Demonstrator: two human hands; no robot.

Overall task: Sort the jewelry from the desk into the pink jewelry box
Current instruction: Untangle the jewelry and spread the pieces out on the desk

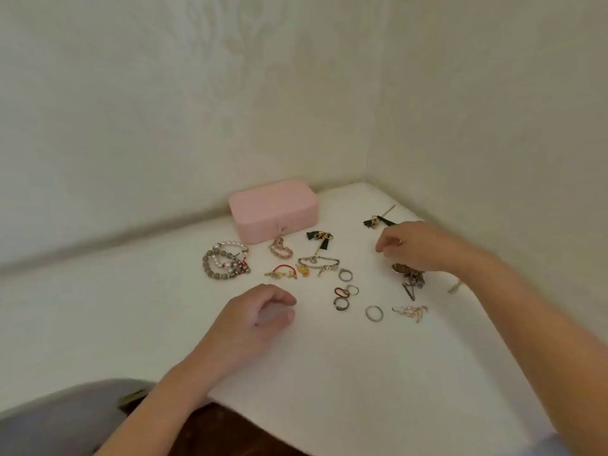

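Sorting looks barely started: the pink jewelry box (273,210) is shut at the back of the white desk (329,373). Bead bracelets (223,263), chains (317,263) and rings (343,296) are spread in front of it. The left hand (260,315) is rested on the desk, loosely curled, nothing held. The right hand (414,246) is held over a dark clump of jewelry (409,279); whether anything is pinched cannot be told. Next, the lid likely must be opened. Pale walls (164,93) are joined in a corner.
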